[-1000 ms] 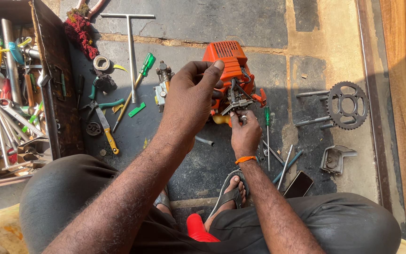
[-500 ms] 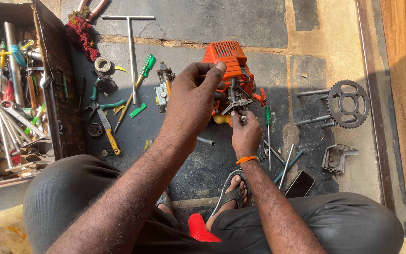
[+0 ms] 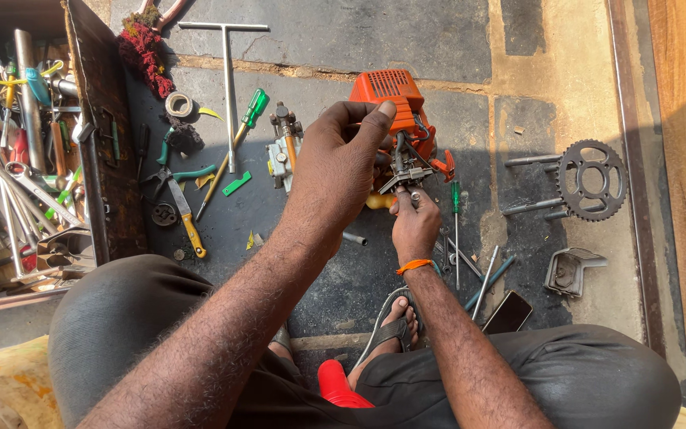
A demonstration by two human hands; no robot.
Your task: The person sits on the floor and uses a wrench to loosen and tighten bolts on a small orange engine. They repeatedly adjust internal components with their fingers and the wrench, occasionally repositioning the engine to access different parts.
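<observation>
A small orange engine [image 3: 395,91] with a ribbed plastic cover stands on the stone floor in front of me. My left hand [image 3: 335,163] is raised over it, thumb pressed on the orange cover and fingers curled around the engine's side. My right hand [image 3: 414,222] sits just below, fingertips pinching a small metal part [image 3: 408,179] on the engine's grey metal assembly. An orange band circles my right wrist. What lies under my left palm is hidden.
An open toolbox [image 3: 89,159] full of wrenches lies at left. Scattered on the floor: a T-handle wrench [image 3: 226,71], green screwdrivers [image 3: 252,107], pliers [image 3: 184,214], a carburettor [image 3: 281,151], a sprocket [image 3: 591,180], a grey cover [image 3: 569,270], a phone [image 3: 507,311].
My left hand has shifted slightly, its thumb sliding along the orange cover. My right hand stays at the metal part.
</observation>
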